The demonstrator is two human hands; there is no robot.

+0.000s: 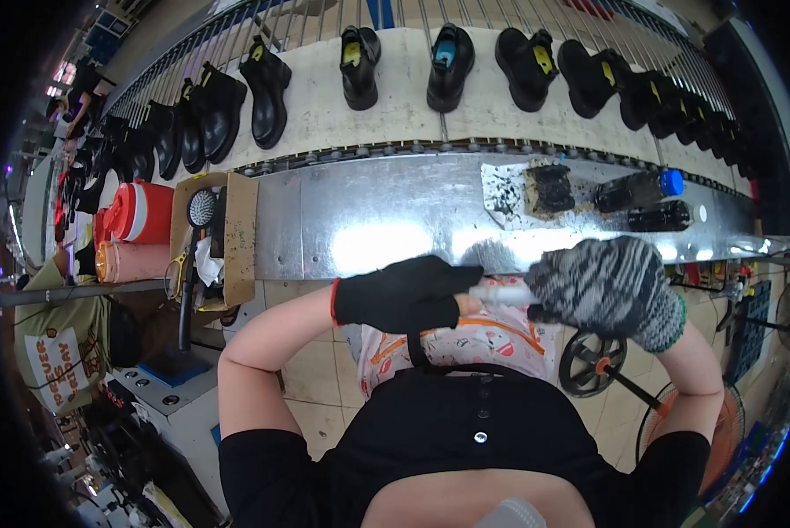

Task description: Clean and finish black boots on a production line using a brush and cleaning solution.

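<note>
At centre frame, the left hand (404,293) in a black glove and the right hand (608,286) in a mottled knit glove both clamp a white tube (501,295) between them. Above, the metal table (369,220) carries a smeared black block (549,187); black boots (360,66) line the conveyor, seemingly untreated.

Ahead of the fingers (465,295): bare metal table (369,220), open pass straight forward. Forward-right blocked by stained sheet (503,194), black sponge block (551,187) and two dark bottles (641,189) lying flat. Far left of fingers: cardboard box (237,229) of tools walls the table edge. Beyond the table, boots (360,66) on the conveyor (395,97).
</note>
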